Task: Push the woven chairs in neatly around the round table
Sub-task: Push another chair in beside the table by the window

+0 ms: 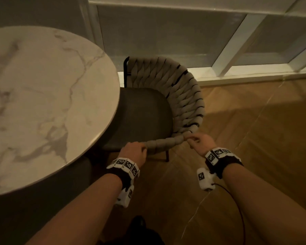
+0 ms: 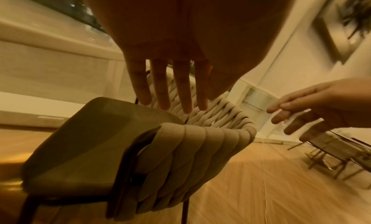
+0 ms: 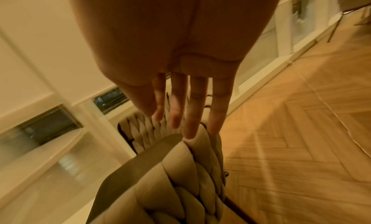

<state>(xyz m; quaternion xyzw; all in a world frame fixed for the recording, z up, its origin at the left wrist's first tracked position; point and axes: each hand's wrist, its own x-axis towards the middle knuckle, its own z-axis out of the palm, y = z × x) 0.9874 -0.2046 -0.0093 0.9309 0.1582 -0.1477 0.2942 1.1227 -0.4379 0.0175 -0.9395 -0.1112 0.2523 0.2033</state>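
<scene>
Woven chair (image 1: 177, 96) beside the round table (image 1: 48, 103), seat partly under the tabletop's edge, curved back facing away from the table. The near arm of the chair's rim ran crosswise in front of the person, so the table lay to the left of both hands, and a push along that line would slide the seat further under. The left hand (image 1: 134, 151) stood at the rim's table-side end, nearer the table; the right hand (image 1: 200, 141) stood at the corner where the rim bends into the back. From overhead, both hands seemed to sit on the rim. The wrist views showed otherwise: the left hand's fingers (image 2: 182, 87) were straight and spread above the weave, holding nothing, and the right hand's fingers (image 3: 195, 110) were extended, one fingertip apparently just touching the rim.
</scene>
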